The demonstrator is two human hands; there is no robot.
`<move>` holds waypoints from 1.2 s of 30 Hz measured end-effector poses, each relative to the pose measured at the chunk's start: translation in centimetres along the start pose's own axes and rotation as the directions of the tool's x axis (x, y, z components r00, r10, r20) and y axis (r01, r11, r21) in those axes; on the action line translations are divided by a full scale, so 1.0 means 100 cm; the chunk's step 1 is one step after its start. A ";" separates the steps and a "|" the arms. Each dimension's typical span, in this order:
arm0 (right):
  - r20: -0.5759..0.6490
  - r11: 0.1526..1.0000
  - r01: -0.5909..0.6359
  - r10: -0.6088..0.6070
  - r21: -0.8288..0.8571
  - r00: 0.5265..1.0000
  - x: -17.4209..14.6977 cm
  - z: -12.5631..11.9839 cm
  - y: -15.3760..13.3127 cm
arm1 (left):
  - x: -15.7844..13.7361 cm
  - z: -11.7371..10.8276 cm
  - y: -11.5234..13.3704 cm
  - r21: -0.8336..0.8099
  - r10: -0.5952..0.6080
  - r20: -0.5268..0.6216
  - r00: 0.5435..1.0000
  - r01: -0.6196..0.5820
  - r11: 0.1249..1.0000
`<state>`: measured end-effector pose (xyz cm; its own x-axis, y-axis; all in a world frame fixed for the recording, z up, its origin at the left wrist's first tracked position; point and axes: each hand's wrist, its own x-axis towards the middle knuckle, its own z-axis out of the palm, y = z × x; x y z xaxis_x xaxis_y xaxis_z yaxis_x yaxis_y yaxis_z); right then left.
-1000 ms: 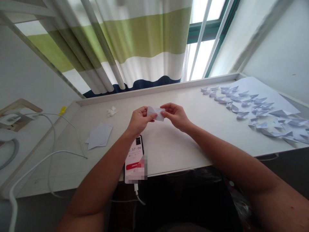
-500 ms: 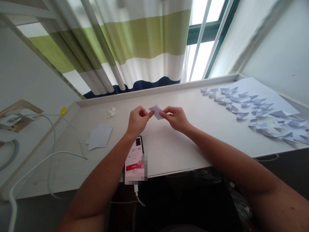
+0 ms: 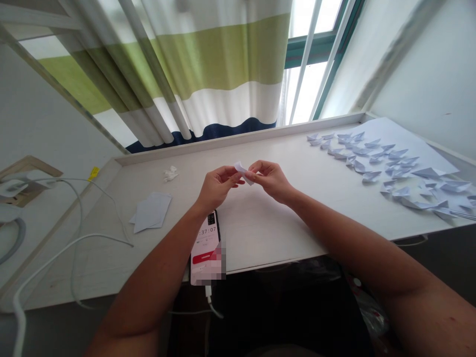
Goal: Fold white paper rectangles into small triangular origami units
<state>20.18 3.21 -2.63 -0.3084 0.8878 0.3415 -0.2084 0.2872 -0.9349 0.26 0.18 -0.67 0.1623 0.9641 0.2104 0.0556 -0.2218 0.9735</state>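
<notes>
A small folded white paper (image 3: 240,167) is held up between my two hands, above the middle of the white table (image 3: 275,223). My left hand (image 3: 219,186) pinches its left side between thumb and fingers. From the right, my right hand (image 3: 270,178) grips the paper with thumb and forefinger. The paper looks bent along its length, and its lower part is partly hidden by the fingers. Many folded paper boats (image 3: 372,157) sit in rows at the right of the table. Flat white paper sheets (image 3: 152,212) lie in a loose pile to the left.
A phone (image 3: 204,248) showing a timer lies at the front edge under my left forearm, with a white cable (image 3: 208,292) plugged in. Crumpled tissue (image 3: 171,173) rests near the back left. More cables (image 3: 80,238) cross the left side. A large white sheet (image 3: 405,136) lies beneath some boats.
The paper between my hands has turned and now looks narrower and bent. My left fingers have uncurled somewhat and shifted slightly right behind it.
</notes>
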 end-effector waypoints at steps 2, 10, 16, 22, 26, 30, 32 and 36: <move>0.019 1.000 -0.012 0.011 0.019 1.000 0.000 0.001 -0.003 | -0.001 0.000 0.002 -0.011 0.002 0.008 1.000 -0.001 1.000; -0.018 0.995 -0.044 0.045 0.091 0.999 0.003 -0.002 -0.004 | 0.005 -0.003 -0.005 -0.097 -0.035 -0.066 0.997 0.029 0.995; -0.194 0.996 -0.052 0.065 0.074 0.979 0.009 -0.008 -0.002 | 0.002 -0.012 0.008 -0.020 -0.200 0.096 0.975 0.203 0.979; -0.110 0.999 0.002 -0.006 -0.032 0.994 0.006 0.000 0.000 | 0.001 -0.014 0.007 -0.026 -0.177 0.119 0.977 0.181 0.983; -0.177 0.997 0.024 -0.038 -0.079 0.984 0.006 -0.002 0.000 | 0.001 -0.011 0.003 -0.055 -0.249 0.170 0.953 0.262 0.964; -0.114 0.997 0.014 -0.023 -0.077 0.993 0.004 -0.001 -0.003 | 0.001 -0.006 -0.001 -0.039 -0.237 0.089 0.967 0.242 0.970; -0.082 0.999 -0.053 0.052 -0.012 0.995 0.003 -0.002 -0.004 | 0.001 -0.006 -0.003 -0.075 -0.194 0.026 0.981 0.196 0.978; 0.055 0.952 -0.293 0.289 0.086 0.956 0.004 -0.007 -0.009 | 0.003 -0.007 -0.004 -0.109 -0.118 -0.035 0.992 0.113 0.988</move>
<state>20.93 3.53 -1.72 -0.4058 0.9119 0.0618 -0.1883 -0.0173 -0.9820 -0.44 0.72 -0.97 0.1204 0.9879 0.0974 -0.0342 -0.0939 0.9950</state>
